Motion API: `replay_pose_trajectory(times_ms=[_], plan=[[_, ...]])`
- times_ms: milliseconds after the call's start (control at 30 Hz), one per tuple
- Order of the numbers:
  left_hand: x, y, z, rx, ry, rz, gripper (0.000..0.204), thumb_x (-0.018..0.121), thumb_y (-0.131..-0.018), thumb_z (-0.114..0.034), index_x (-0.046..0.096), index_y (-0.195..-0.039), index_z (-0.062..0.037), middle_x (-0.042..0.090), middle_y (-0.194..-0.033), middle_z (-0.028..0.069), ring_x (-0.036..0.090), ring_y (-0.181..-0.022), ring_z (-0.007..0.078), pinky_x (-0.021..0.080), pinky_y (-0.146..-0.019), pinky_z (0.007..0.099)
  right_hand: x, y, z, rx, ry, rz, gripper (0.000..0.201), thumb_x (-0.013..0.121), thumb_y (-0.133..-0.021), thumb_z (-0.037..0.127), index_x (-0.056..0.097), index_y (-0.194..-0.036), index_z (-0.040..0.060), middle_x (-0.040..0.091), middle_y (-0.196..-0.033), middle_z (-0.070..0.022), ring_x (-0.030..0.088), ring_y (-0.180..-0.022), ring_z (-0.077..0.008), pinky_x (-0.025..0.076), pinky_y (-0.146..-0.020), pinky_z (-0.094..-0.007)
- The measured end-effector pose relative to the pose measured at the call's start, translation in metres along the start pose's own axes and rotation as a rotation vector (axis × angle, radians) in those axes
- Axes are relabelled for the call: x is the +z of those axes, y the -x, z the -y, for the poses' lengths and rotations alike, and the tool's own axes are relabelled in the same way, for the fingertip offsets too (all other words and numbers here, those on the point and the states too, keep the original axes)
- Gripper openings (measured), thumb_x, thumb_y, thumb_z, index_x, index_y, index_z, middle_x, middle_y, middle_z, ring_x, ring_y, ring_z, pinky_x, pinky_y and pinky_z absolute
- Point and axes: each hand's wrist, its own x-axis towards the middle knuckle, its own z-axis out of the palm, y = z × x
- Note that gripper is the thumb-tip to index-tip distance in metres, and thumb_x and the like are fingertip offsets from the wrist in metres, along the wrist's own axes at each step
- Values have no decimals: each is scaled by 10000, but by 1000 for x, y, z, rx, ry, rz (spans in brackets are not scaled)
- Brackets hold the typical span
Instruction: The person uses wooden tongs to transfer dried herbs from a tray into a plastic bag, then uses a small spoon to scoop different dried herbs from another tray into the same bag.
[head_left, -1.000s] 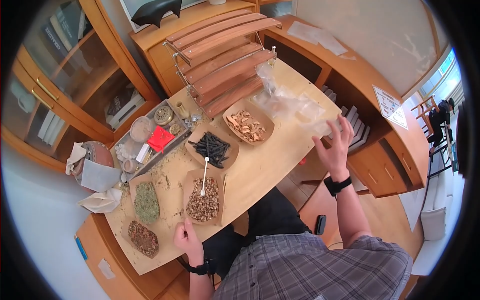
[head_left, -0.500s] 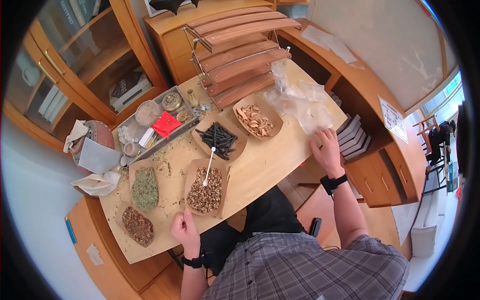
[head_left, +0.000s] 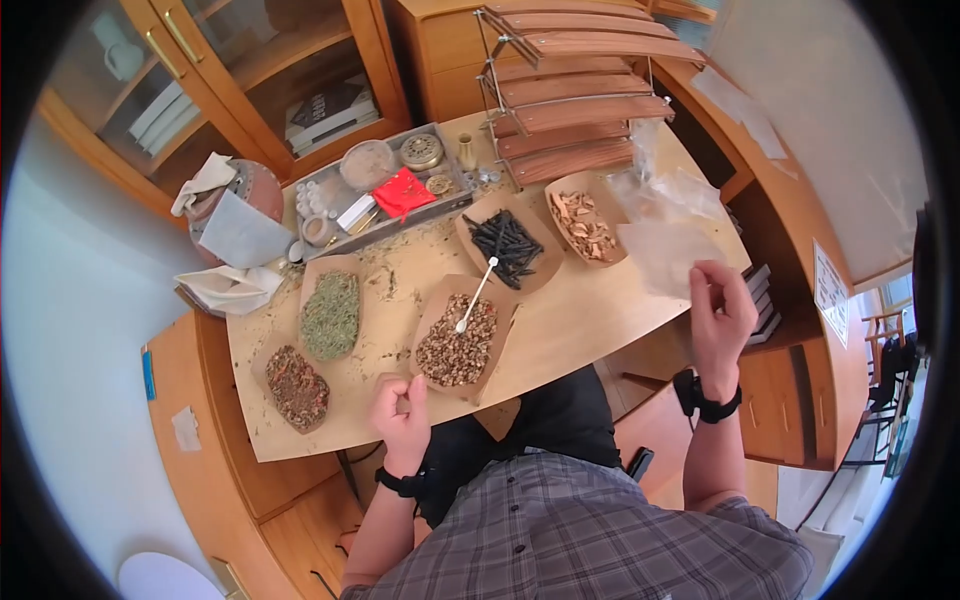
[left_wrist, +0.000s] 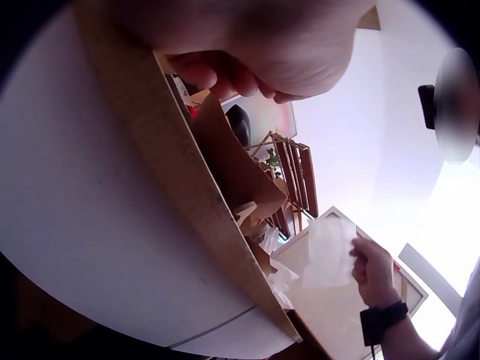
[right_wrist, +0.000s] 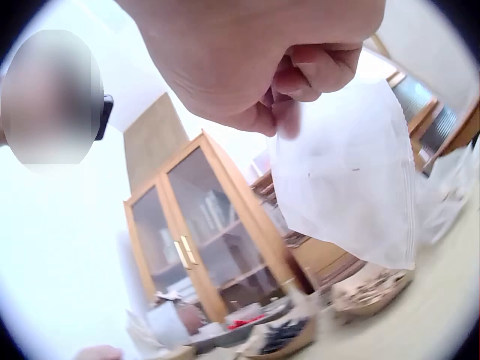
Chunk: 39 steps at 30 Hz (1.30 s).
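R wrist view: pinching the thin white pouch (right_wrist: 345,180) by its top edge w/ R hand (right_wrist: 277,64), showing it hanging near-flat at 3 o'clock. Prob. handling as v. light, soft, a bit slippery, crumpling easily; maybe tearing if yanked. Best gripping at a rim or corner, fingertips only.

L wrist view: dangling the same pouch at 4 o'clock, looking limp & semi-transparent.

Head view: holding it at 2–3 o'clock, near loose clear bags (head_left: 655,190) on the bench (head_left: 585,310). Curling L hand (head_left: 402,415) into a fist at 7 o'clock, grasping nothing visible, just beside the paper tray (head_left: 505,320) of brown pellets (head_left: 455,350); touching or not, can't tell. Seeing black sticks (head_left: 503,245) at 1 o'clock, wood-coloured chips (head_left: 583,225) at 2, slatted rack (head_left: 595,110) approx. at 1, glass-front cabinet (head_left: 225,95) at 10–11.
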Motion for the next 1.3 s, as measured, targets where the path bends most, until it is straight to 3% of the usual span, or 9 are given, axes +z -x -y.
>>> replay_pose_trajectory(times_ms=[67,133,233,333,600,800,967,1100,1300], plan=[[-3,-1,-3,112,-21,15,251,865,-963,-76,624,-1011,-25,678,-1009,116,649,-882,243,534,-823,350,22,11,25,37,-220,77,83,791,-1006,-14,789,-1085,11,739,-828,-14,623,-686,-37,475,-606,-222],[-7,1,-11,281,-42,111,631,958,-886,-187,582,-1372,-43,613,-1378,201,622,-1282,346,488,-1143,451,44,28,60,70,-357,229,78,790,-1010,6,801,-1087,7,752,-824,-34,655,-678,-61,512,-616,-236],[-9,-4,-48,426,-165,209,1080,1031,-782,-377,423,-1629,-91,448,-1642,260,486,-1509,468,433,-1226,575,74,52,102,-143,-448,495,132,823,-958,47,788,-1085,61,789,-893,-100,761,-715,-224,575,-612,-338],[-11,-6,-61,513,-270,315,1333,1043,-746,-431,217,-1749,-133,250,-1773,288,317,-1620,534,332,-1289,665,98,74,133,-319,-513,562,116,854,-906,94,784,-997,71,739,-829,-71,699,-738,-272,575,-651,-400],[-16,-4,-45,513,-384,262,1310,1003,-779,-342,167,-1762,-121,246,-1779,304,301,-1634,542,320,-1286,693,108,87,169,-285,-646,664,124,876,-926,110,800,-1013,66,696,-803,-70,657,-676,-248,535,-615,-392],[-20,3,-21,470,-276,228,1276,1000,-786,-246,174,-1739,-57,400,-1687,304,467,-1520,512,413,-1245,610,113,93,179,-288,-729,685,161,882,-936,114,796,-1062,62,695,-839,-81,664,-674,-246,534,-608,-380],[-28,-3,-24,-79,-80,376,1208,961,-819,-164,172,-1720,-8,467,-1607,286,543,-1451,443,485,-1184,541,106,81,183,-249,-701,732,143,845,-965,134,768,-1067,68,721,-844,-91,712,-765,-293,574,-667,-413],[-26,-2,-4,171,-39,96,1257,928,-819,-76,90,-1753,-9,418,-1646,259,507,-1499,402,442,-1246,519,111,67,158,-314,-581,619,144,862,-966,123,797,-1071,49,725,-831,-91,702,-699,-264,579,-640,-381],[-34,-7,6,84,113,95,1281,894,-832,-68,32,-1778,-21,345,-1717,226,407,-1576,371,373,-1303,514,106,72,115,-129,-291,860,170,824,-1004,198,780,-1053,42,758,-852,-121,759,-765,-299,606,-679,-405]])
